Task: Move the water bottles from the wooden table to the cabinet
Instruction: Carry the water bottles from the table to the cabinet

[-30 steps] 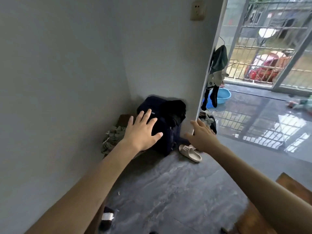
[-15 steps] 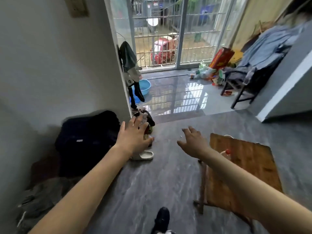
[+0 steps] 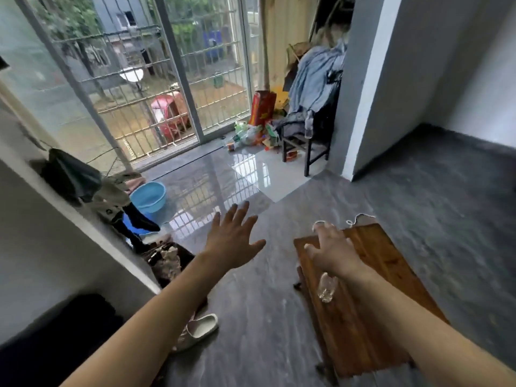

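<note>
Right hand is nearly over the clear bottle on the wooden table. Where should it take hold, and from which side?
The bottle seems to lie on its side on the wooden table, partly hidden under the right forearm. Probably best to come from above with the right hand and wrap the fingers round the middle of the body. Which end carries the cap is too blurred to tell.

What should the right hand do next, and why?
Probably lower the right hand onto the clear water bottle just under its wrist and close a grip on it. Both hands are open and hold nothing, the left hand is out over the floor, and that bottle stands on the wooden table, closest to the right hand. No cabinet is in view yet.
</note>
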A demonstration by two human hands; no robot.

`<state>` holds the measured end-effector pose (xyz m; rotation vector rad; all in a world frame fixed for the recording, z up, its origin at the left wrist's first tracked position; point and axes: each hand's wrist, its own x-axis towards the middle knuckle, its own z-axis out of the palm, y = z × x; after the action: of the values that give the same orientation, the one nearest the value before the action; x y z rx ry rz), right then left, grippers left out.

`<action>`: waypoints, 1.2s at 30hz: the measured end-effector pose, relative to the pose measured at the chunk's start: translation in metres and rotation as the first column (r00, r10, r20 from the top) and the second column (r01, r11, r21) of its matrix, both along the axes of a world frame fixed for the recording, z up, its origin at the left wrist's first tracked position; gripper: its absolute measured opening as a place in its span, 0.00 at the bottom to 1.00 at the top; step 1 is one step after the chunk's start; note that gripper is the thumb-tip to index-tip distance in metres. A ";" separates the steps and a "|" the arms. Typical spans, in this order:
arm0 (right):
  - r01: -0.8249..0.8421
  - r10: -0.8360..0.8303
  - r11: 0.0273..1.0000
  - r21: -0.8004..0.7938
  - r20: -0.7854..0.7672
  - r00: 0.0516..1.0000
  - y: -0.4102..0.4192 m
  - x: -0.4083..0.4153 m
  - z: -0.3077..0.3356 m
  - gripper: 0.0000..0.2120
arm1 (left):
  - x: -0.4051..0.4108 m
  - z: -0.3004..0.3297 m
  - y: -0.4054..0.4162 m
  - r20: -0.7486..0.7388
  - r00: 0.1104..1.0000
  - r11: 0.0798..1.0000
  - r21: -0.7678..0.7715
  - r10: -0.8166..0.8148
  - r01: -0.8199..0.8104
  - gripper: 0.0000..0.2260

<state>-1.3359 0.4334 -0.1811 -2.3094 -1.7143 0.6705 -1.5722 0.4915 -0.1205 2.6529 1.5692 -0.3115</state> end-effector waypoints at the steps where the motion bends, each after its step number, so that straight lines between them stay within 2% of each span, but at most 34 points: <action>1: 0.046 -0.046 0.999 -0.009 -0.007 0.999 -0.004 0.011 -0.003 0.32 | 0.017 -0.004 0.006 -0.016 0.999 0.999 -0.008 -0.046 0.046 0.33; 8: 0.354 -0.360 0.929 -0.112 -0.046 0.932 -0.055 0.065 -0.046 0.34 | 0.120 -0.038 0.032 -0.006 0.931 0.925 -0.116 -0.365 0.362 0.33; 19: 0.618 -0.632 0.765 -0.180 -0.028 0.775 -0.035 0.049 -0.091 0.33 | 0.160 -0.093 0.117 -0.056 0.742 0.730 -0.241 -0.668 0.639 0.39; 26: 0.722 -0.731 0.674 -0.159 0.003 0.683 -0.013 0.033 -0.127 0.32 | 0.182 -0.158 0.157 0.022 0.645 0.605 -0.325 -0.764 0.727 0.44; 31: 0.726 -0.748 0.642 -0.244 0.004 0.663 -0.010 0.026 -0.178 0.32 | 0.189 -0.226 0.159 0.056 0.616 0.552 -0.383 -0.786 0.740 0.44; 36: 0.729 -0.768 0.623 -0.283 -0.046 0.638 -0.011 0.021 -0.248 0.32 | 0.188 -0.311 0.153 0.125 0.659 0.538 -0.475 -0.742 0.696 0.52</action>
<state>-1.3152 0.4229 -0.4288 -2.7061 -0.4603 0.8598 -1.3840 0.6445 -0.4311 2.6949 0.1934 -0.7471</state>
